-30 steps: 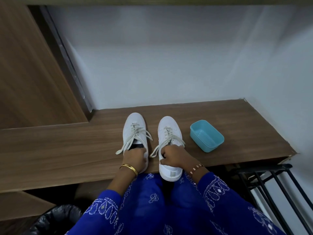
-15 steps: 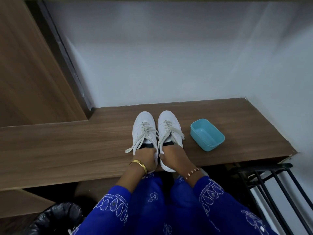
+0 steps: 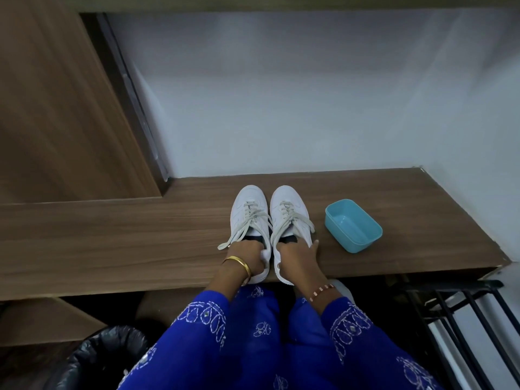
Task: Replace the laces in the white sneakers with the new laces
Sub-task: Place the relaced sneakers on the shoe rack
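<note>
Two white sneakers stand side by side on the wooden bench (image 3: 112, 237), toes toward the wall. The left sneaker (image 3: 249, 209) and the right sneaker (image 3: 288, 211) both carry loose off-white laces (image 3: 243, 230) that spill over their sides. My left hand (image 3: 249, 256) grips the heel collar of the left sneaker, fingers tucked into its dark opening. My right hand (image 3: 295, 254) holds the heel of the right sneaker, thumb spread along its outer side. Both heels are hidden under my hands.
A light blue plastic tub (image 3: 353, 225) sits on the bench just right of the sneakers. A black metal rack (image 3: 461, 311) stands low on the right. A bin with a black liner (image 3: 101, 358) is at the lower left. A wooden panel (image 3: 56, 108) rises at the left.
Both hands have pushed the sneakers away from the bench edge toward the wall and brought them together. The heels no longer overhang as far.
</note>
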